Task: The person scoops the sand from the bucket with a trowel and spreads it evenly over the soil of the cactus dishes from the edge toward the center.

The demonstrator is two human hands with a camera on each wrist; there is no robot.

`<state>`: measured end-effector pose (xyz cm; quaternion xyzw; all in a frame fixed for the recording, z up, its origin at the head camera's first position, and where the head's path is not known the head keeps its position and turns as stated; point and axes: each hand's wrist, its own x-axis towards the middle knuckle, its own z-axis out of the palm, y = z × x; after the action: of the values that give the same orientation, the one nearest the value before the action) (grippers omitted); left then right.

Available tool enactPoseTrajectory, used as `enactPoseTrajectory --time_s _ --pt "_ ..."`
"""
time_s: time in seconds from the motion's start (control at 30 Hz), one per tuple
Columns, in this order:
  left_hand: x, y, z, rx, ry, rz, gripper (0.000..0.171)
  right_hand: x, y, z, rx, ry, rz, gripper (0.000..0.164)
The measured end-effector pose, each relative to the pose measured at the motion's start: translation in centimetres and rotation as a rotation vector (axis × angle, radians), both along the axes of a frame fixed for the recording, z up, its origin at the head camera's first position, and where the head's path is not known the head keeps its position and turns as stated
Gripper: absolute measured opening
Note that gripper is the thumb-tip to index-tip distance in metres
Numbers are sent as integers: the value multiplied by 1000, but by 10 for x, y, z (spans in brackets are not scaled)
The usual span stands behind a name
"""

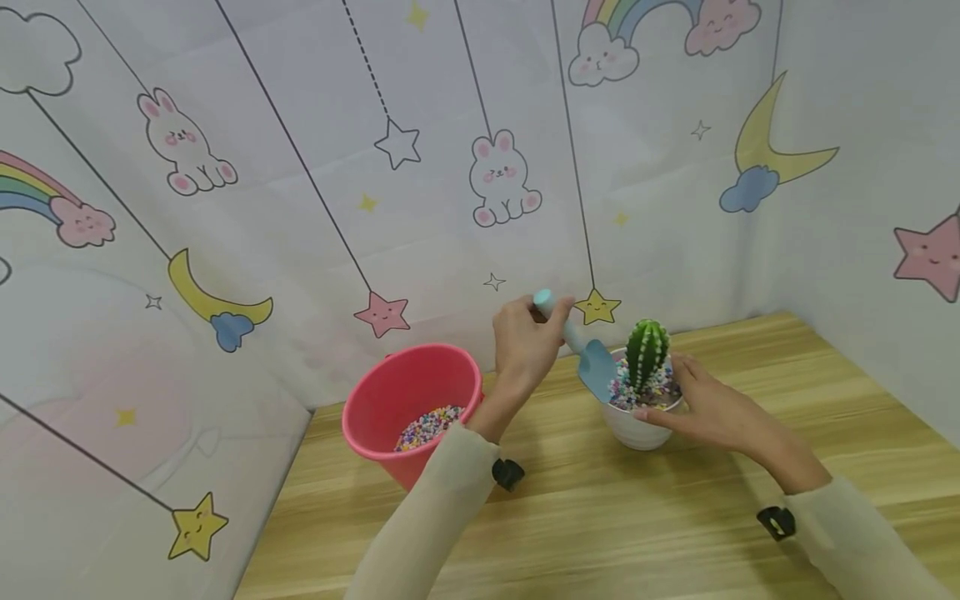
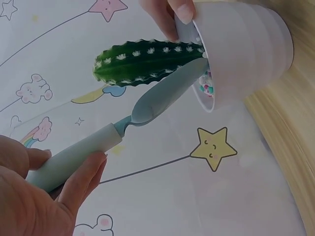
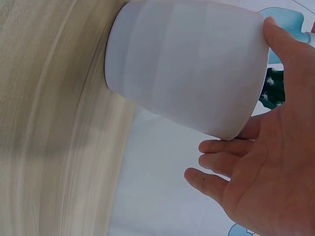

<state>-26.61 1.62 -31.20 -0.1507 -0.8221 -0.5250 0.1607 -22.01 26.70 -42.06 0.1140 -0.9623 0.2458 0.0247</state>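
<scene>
My left hand (image 1: 527,343) grips the pale handle of a small blue trowel (image 1: 597,372), also in the left wrist view, where fingers and thumb wrap the handle (image 2: 78,156). The trowel's blade tilts down to the rim of a white flowerpot (image 1: 637,430). In the pot a green cactus (image 1: 647,357) with white tufts stands among multicoloured beads (image 1: 621,392). My right hand (image 1: 716,412) holds the pot by its rim from the right. Thumb and index finger touch the rim in the right wrist view, while the other fingers (image 3: 209,184) extend beside the white pot (image 3: 182,69).
A pink bucket (image 1: 375,404) with multicoloured beads (image 1: 429,427) stands left of the pot, partly behind my left forearm. Both stand on a wood-grain table (image 1: 570,533). A white cloth (image 1: 315,125) printed with rabbits and stars hangs behind it.
</scene>
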Motion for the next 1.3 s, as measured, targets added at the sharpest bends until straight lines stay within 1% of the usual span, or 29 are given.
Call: enactPoseTrajectory --time_s 0.13,0.3,0.47,0.57,0.67,0.8,0.9,0.97,1.03,1.17,1.3 --pt "3 0 2 -28 40 2 35 0 0 -1 1 -6 -2 118" --pt "3 0 2 -44 69 6 34 -2 1 -2 -8 2 6 116" --pt "3 -7 7 -54 101 28 34 -3 2 1 -8 -6 19 119" --pt "4 -13 12 -51 109 41 34 -3 6 10 -21 -10 12 122" --pt "5 -21 19 -21 109 37 35 -1 10 26 -47 -5 -11 122" --pt "7 -34 29 43 103 29 35 3 13 49 -109 26 -47 117" --pt "8 -46 36 75 107 29 35 9 14 65 -171 90 -73 110" --pt "9 -56 39 88 109 38 35 13 12 73 -206 150 -88 105" --pt "11 -69 43 83 101 49 35 18 9 79 -236 218 -96 100" --pt "17 -102 47 96 70 88 34 26 -1 91 -301 326 -98 90" --pt "19 -136 49 136 87 134 36 32 -15 103 -357 438 -66 82"
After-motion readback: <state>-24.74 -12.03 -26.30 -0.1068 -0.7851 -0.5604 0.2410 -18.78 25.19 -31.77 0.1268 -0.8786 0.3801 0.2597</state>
